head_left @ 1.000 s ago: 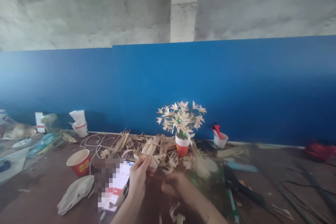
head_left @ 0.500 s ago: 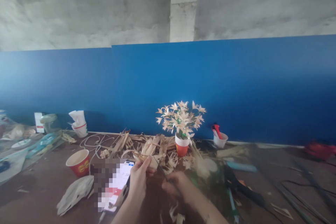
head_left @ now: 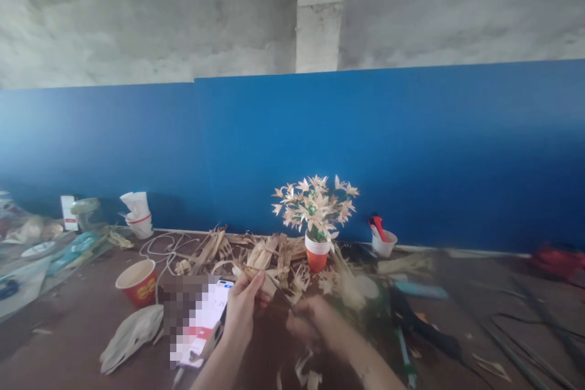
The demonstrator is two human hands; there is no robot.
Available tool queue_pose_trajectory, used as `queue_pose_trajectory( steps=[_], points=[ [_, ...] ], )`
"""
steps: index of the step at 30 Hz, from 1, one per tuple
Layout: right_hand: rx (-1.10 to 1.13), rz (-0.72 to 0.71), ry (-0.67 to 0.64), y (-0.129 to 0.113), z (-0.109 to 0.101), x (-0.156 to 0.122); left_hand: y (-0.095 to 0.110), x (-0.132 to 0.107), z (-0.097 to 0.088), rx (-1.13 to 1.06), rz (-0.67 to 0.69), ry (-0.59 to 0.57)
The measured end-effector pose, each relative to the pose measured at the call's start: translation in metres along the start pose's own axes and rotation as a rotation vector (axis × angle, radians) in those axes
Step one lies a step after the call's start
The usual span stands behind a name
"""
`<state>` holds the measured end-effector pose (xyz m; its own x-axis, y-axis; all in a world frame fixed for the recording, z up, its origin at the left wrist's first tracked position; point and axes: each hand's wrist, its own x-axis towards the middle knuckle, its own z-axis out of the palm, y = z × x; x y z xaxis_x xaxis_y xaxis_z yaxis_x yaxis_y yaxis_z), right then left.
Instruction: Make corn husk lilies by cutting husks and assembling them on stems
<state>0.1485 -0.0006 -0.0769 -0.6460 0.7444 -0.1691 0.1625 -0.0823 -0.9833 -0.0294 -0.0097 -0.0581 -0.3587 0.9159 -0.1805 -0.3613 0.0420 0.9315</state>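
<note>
My left hand (head_left: 240, 311) pinches a pale strip of dried husk (head_left: 249, 273) between thumb and fingers, held low over the brown table (head_left: 73, 329). My right hand (head_left: 307, 323) is closed and blurred just to its right; a thin dark blade-like tool (head_left: 281, 294) reaches from it toward the husk. Behind both hands lies a heap of dried husk pieces (head_left: 256, 253). A small orange and white cup (head_left: 317, 255) holds a bunch of pale husk flowers (head_left: 315, 204).
A phone with a lit screen (head_left: 205, 320) leans left of my left hand. A red paper cup (head_left: 137, 282), a crumpled white bag (head_left: 130, 334), a white cup with a red tool (head_left: 382, 239), stacked white cups (head_left: 138, 216), cables and a blue wall panel (head_left: 411, 152) surround them.
My right hand has moved slightly right and up toward the husk, and the thin tool now shows between the hands. My left hand has stayed put.
</note>
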Motion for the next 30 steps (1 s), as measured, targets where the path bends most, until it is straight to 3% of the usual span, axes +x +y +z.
queue_pose_trajectory(
  steps=[10,18,30],
  points=[
    [0.053,0.124,0.016,-0.009,-0.008,-0.006,-0.002,0.010,-0.006,0.050,0.027,-0.160],
    [0.012,0.141,0.016,-0.013,-0.014,-0.014,0.006,0.009,-0.006,0.123,0.015,-0.227],
    [-0.223,0.154,0.024,-0.021,-0.022,-0.022,0.004,0.012,-0.012,0.314,0.043,-0.341]
  ],
)
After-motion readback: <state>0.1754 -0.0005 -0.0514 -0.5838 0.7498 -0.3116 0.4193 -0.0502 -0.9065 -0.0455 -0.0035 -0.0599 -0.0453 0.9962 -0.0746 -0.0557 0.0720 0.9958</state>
